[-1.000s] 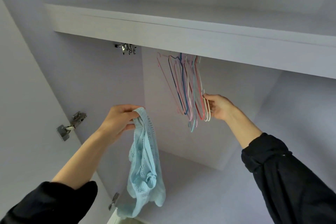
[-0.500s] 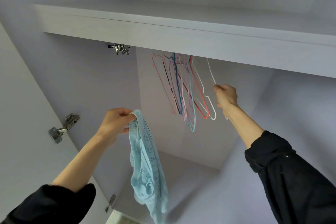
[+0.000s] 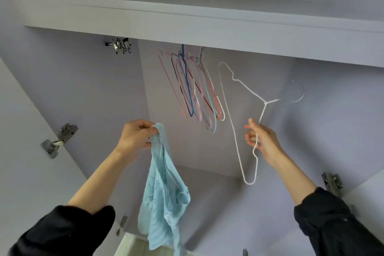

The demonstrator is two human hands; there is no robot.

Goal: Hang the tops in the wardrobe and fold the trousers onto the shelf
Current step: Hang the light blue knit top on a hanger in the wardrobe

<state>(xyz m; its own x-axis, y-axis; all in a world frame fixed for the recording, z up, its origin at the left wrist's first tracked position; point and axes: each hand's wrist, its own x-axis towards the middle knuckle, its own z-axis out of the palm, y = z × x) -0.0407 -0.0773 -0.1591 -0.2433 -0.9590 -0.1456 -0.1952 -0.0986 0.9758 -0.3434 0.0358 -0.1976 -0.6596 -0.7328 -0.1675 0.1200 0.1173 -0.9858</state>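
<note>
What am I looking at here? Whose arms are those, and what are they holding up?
A person wears a camera on their head, so you see their own two arms reaching up into a wardrobe. The left hand grips a light blue knitted top that hangs down. The right hand holds a white wire hanger, off the rail. More coloured hangers hang bunched under the shelf above. The metal bits at the sides are door hinges.
</note>
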